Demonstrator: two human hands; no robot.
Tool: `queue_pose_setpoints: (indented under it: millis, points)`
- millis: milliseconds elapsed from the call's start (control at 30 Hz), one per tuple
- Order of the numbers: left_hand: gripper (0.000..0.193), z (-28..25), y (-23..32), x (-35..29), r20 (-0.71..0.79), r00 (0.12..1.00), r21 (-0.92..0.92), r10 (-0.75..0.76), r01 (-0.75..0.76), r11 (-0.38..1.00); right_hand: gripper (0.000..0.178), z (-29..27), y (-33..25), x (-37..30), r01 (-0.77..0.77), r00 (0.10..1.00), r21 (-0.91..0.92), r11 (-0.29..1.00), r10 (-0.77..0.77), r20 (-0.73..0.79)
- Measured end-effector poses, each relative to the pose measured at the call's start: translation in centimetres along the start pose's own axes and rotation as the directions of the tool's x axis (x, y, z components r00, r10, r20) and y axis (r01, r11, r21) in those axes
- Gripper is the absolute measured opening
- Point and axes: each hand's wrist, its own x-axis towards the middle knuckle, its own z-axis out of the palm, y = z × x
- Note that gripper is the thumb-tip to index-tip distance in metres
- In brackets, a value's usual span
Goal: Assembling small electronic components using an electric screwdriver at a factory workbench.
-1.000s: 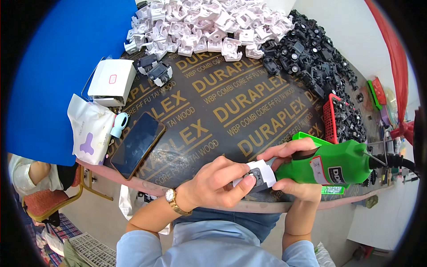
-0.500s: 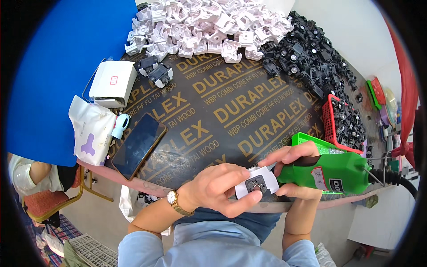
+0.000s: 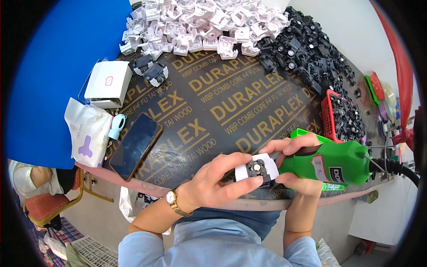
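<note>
Between the pinched fingers of my left hand (image 3: 218,179): white part (image 3: 257,168), black rounded lobes ringing a bright centre. Beside it, my right hand (image 3: 307,185), fingers clamped round a green tool (image 3: 327,165).

Dark table (image 3: 200,115) with white parts (image 3: 200,26), black parts (image 3: 307,53), phone (image 3: 137,144).

White plastic housing (image 3: 241,172), roughly square, lay at four o'clock from view's centre, black insert (image 3: 263,171) seated in it: dark rounded lobes ringed pale round centre. Insert's face showed upward; left fingers (image 3: 238,190) pinched housing's edges. Green power tool (image 3: 329,163), grip body smooth, lay nearly level at three o'clock from housing, clasped by right fingers (image 3: 304,141). Nose pointed toward nine o'clock, just beside housing; any contact unclear.
</note>
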Motion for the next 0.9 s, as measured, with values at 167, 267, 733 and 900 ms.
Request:
queue_pose_setpoints:
  millis: [167, 267, 733, 900]
  points:
    - [0.044, 0.4, -0.1, -0.2, -0.007, 0.998, -0.019, -0.065, 0.065, 0.998, 0.056, -0.7, 0.1, 0.0, 0.042, 0.997, -0.125, 0.991, -0.034, 0.062]
    - [0.049, 0.4, -0.1, 0.0, -0.010, 0.987, -0.143, -0.158, 0.155, 0.978, 0.059, 0.3, -0.5, 0.1, -0.054, 0.997, -0.084, 0.995, 0.049, -0.067]
    - [0.068, -0.4, -0.7, -0.4, 0.146, 0.895, -0.519, -0.422, 0.432, 0.737, 0.060, 0.9, -0.8, 0.3, 0.038, 0.994, -0.072, 0.997, -0.045, -0.101]
    - [0.072, -1.3, 0.1, 0.7, 0.210, 0.832, -0.397, -0.513, 0.553, 0.733, 0.059, 1.0, -0.3, 0.1, 0.029, 0.995, -0.039, 0.999, -0.033, -0.095]
